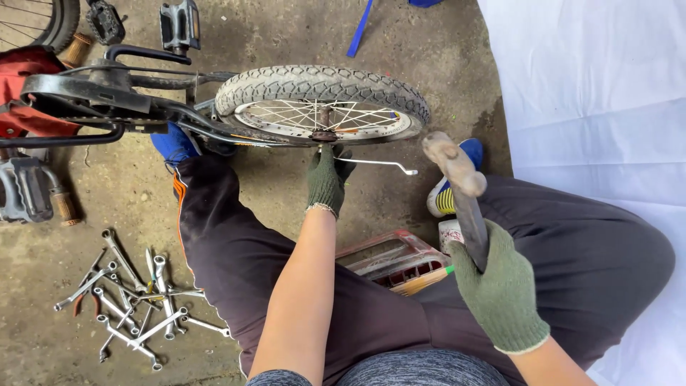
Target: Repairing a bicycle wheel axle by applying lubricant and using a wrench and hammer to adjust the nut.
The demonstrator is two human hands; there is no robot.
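Observation:
A small bicycle wheel (321,89) with a knobbly tyre lies upturned in its black frame (107,100) in front of me. My left hand (327,179), in a green knit glove, holds a slim metal tool (379,164) against the wheel's hub (325,134). My right hand (496,289), also gloved, grips a knife (464,193) by its dark blade, the worn wooden handle raised up toward the wheel. My legs in dark trousers spread either side.
Several spanners and pliers (132,297) lie scattered on the concrete floor at the left. A red crate (396,257) sits between my legs. A pedal (28,189) lies far left. A white sheet (600,107) covers the right side.

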